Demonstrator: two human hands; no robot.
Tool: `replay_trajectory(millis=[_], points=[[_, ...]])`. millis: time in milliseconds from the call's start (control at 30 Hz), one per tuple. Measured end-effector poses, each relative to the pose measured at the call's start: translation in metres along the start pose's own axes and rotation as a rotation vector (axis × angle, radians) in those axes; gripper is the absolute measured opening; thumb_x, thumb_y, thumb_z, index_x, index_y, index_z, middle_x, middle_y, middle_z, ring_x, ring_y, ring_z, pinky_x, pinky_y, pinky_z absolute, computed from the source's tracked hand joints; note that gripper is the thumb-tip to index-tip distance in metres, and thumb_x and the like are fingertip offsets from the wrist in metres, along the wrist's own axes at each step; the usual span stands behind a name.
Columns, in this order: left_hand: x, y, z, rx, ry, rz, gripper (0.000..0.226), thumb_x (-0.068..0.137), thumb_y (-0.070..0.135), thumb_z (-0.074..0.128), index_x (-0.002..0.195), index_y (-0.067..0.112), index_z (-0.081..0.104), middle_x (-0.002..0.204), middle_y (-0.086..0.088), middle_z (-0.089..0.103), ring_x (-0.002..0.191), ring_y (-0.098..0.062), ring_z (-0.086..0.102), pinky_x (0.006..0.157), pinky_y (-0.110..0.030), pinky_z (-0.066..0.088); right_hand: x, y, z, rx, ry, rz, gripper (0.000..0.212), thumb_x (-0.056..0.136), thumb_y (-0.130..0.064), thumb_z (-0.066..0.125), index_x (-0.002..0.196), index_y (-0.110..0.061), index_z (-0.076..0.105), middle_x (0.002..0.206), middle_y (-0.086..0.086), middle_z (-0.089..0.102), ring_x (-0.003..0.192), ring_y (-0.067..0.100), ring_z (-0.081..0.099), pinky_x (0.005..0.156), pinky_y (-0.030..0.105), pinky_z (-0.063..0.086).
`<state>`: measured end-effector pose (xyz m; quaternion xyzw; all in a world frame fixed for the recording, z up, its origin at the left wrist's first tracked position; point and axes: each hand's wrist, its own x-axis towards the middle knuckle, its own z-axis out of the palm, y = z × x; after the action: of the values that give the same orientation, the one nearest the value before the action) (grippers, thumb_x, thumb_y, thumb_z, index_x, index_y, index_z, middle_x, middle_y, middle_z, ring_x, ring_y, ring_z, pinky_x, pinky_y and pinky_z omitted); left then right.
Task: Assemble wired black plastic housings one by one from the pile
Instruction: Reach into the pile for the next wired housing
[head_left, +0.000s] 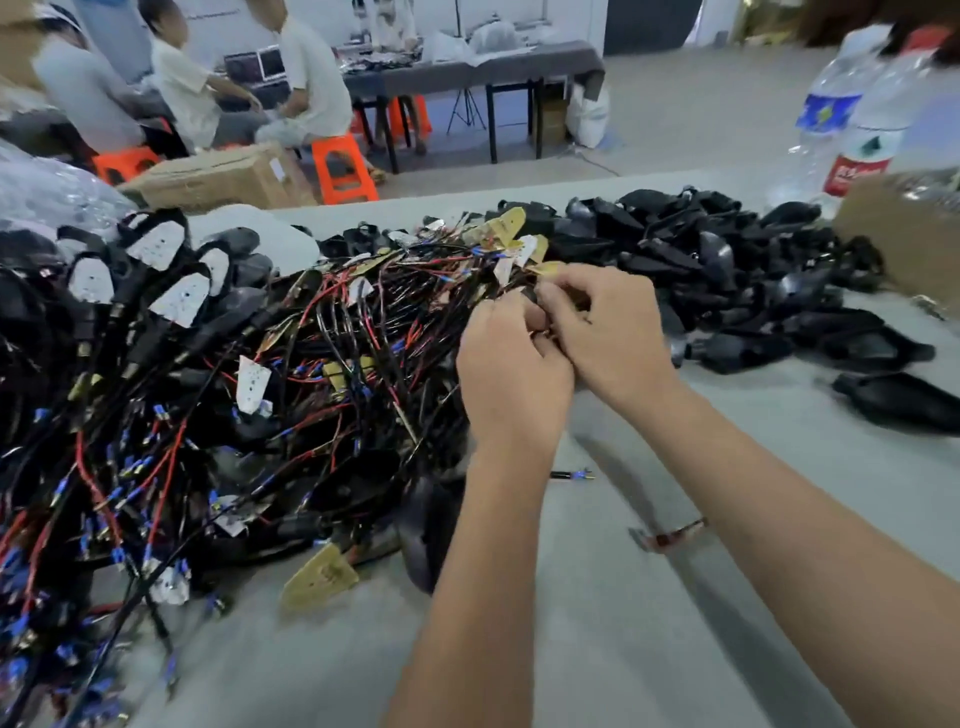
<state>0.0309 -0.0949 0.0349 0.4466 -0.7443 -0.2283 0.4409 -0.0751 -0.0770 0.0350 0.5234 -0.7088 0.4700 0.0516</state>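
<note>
A large tangled pile of wired parts with red and black wires, blue connectors and tan or white boards covers the left of the grey table. A heap of black plastic housings lies at the right. Both my hands meet at the pile's right edge. My left hand and my right hand have curled fingers pinching a small black piece with wires between them. Most of that piece is hidden by my fingers.
Two clear water bottles and a cardboard box stand at the far right. A loose connector and a small scrap lie on the table near my forearms. People sit on orange stools beyond the table.
</note>
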Motion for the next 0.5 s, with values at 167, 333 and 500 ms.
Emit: replay_trajectory(millis=[167,333,500], points=[[-0.010,0.009,0.046,0.046,-0.217,0.039,0.019,0.086,0.005,0.056,0.093,0.016,0.070,0.093,-0.003,0.069,0.101,-0.026,0.063,0.093,-0.043,0.049,-0.015,0.075,-0.046,-0.567,-0.182,0.135,0.035,0.093,-0.032,0.070,0.125,-0.021,0.067,0.119,0.010,0.064,0.116,0.036,0.047,0.097,0.044,0.043],[-0.014,-0.003,0.063,0.082,-0.242,0.022,0.017,0.086,0.006,0.058,0.094,0.015,0.071,0.096,-0.004,0.070,0.094,-0.026,0.065,0.090,-0.041,0.050,-0.023,0.091,-0.049,-0.647,-0.208,0.115,0.054,0.087,-0.034,0.077,0.135,-0.030,0.052,0.127,0.004,0.058,0.124,0.033,0.045,0.098,0.049,0.040],[-0.013,-0.019,0.060,-0.083,-0.195,-0.071,0.021,0.084,-0.003,0.058,0.091,0.010,0.072,0.087,-0.003,0.071,0.085,-0.022,0.068,0.084,-0.036,0.055,-0.022,0.090,-0.052,-0.499,-0.074,0.100,0.044,0.088,-0.014,0.065,0.130,-0.016,0.050,0.107,0.010,0.067,0.099,0.037,0.063,0.088,0.047,0.048]])
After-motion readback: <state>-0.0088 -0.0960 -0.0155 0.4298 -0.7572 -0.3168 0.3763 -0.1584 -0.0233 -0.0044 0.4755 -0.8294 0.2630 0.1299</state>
